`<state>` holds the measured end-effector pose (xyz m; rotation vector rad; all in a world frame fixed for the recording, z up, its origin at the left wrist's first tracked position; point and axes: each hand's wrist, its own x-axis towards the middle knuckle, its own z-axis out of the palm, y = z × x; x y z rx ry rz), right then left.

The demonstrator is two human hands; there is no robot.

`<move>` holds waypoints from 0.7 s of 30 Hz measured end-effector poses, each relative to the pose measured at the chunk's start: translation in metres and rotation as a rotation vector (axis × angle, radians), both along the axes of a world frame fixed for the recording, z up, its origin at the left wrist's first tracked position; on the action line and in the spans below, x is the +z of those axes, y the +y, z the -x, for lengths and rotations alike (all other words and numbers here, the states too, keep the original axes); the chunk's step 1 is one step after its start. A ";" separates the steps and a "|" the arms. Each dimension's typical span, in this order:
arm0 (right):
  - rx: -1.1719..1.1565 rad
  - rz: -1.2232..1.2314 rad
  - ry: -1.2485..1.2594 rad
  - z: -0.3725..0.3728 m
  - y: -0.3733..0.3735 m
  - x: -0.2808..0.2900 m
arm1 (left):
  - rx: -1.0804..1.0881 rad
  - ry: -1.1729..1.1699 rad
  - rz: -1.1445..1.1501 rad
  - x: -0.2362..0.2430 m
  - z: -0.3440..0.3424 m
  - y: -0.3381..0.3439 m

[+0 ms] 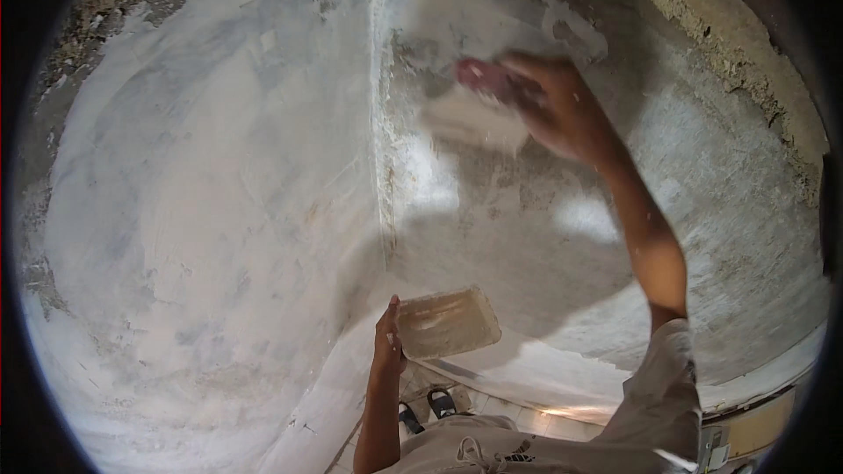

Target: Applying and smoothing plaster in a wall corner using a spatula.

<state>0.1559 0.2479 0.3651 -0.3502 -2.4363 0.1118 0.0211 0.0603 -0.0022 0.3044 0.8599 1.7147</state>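
My right hand (558, 110) is raised against the right-hand wall, its fingers closed round the dark red handle of a plastering trowel (483, 79). Hand and tool are smeared by motion, and the blade's outline against the pale plaster is hard to make out. Low in the middle, my left hand (389, 342) grips the left side of a shallow rectangular plastic tub (448, 323). Greyish-white plaster coats the inside of this tub.
Two plastered walls meet at a whitish vertical corner (379, 123). Rough bare masonry (720, 53) shows along the upper right. Below are a tiled floor (527, 421) and my dark sandals (442, 402). A yellowish box-like object (760, 428) stands at the lower right.
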 end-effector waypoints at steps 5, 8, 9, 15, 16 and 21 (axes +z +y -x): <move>0.120 -0.718 -0.198 0.075 0.010 0.045 | 0.051 -0.005 0.014 -0.006 0.012 -0.013; -0.176 -1.211 -0.742 0.089 0.046 0.018 | 0.047 -0.007 -0.022 -0.005 0.012 -0.015; -0.184 -1.151 -0.833 0.077 0.051 0.010 | 0.045 -0.008 -0.031 -0.007 0.013 -0.014; -0.185 -1.241 -0.739 -0.006 0.035 -0.020 | 0.036 -0.024 0.000 -0.019 0.027 -0.022; -0.223 -1.024 -0.770 -0.011 0.028 -0.019 | 0.045 -0.010 0.016 -0.030 0.030 -0.020; -0.082 -0.993 -0.574 0.022 0.027 -0.007 | 0.032 0.013 0.027 -0.019 0.031 -0.030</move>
